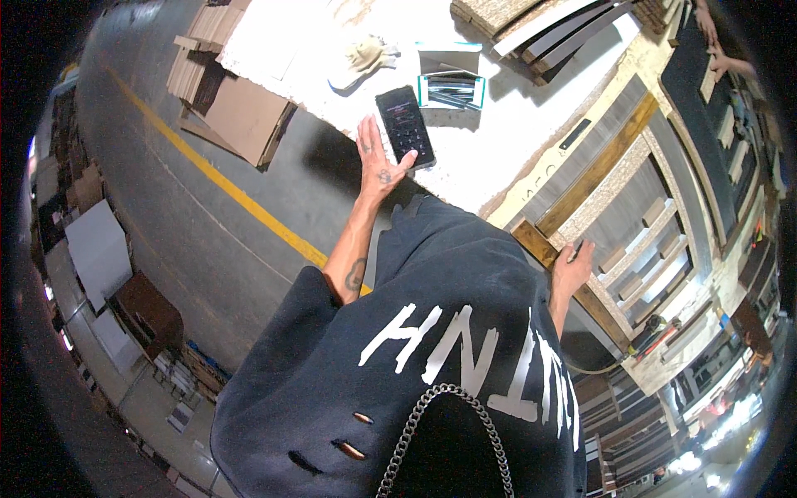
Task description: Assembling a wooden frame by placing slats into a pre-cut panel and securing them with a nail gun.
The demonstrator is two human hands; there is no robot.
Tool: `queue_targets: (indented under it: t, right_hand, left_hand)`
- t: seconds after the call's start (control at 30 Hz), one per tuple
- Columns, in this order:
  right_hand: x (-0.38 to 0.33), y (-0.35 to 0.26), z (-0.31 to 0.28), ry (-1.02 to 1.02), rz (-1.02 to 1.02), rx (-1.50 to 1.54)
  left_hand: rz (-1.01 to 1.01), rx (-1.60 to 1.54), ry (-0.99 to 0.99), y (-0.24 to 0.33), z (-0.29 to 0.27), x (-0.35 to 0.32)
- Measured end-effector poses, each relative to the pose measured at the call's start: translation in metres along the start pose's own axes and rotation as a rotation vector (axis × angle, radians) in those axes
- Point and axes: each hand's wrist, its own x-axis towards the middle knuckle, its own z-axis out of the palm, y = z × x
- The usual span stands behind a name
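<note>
In the upper middle of the frame, one black smartphone [404, 124] lies on the white tabletop [465, 170], close to the near edge. The person's left hand [383, 166] is beside its lower left side, with the fingers stretched out and the thumb apart, touching the lower part of the screen; it does not clasp the phone.

Right of centre, the right hand [571, 270] is at the near corner of one wooden frame [535, 243], with the fingers bent. A small dark thing [576, 251] shows at these fingers, but one cannot tell whether it is pinched. Inside the frame, at least three small wooden blocks [671, 246] are visible.

Above the phone there is one pale work glove [371, 56], and to its right one open box [480, 86] with several dark pens, too overlapped to count. A stack of boards [544, 33] closes the upper right side of the tabletop.

Between the box and the frame, a strip of tabletop runs diagonally. At the left, beyond the table edge, grey floor [187, 199] with one yellow line [241, 197] extends past cardboard sheets [241, 124]. In the upper right corner, two hands of a co-worker [724, 63] are near a dark panel [693, 79].
</note>
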Motion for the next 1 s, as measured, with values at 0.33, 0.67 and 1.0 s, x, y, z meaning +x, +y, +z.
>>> queue_targets:
  t: [0.33,0.67,1.0]
  right_hand:
    - [0.001,0.000,-0.001,0.008,-0.021,-0.027]
    - [0.002,0.000,-0.002,-0.022,-0.012,0.001]
    - [0.002,-0.006,-0.005,-0.047,0.009,-0.010]
  left_hand:
    - [-0.050,-0.051,0.036,0.010,-0.001,0.003]
    - [-0.066,-0.068,0.192,-0.007,-0.003,0.022]
    - [-0.021,-0.016,0.211,-0.012,-0.003,0.022]
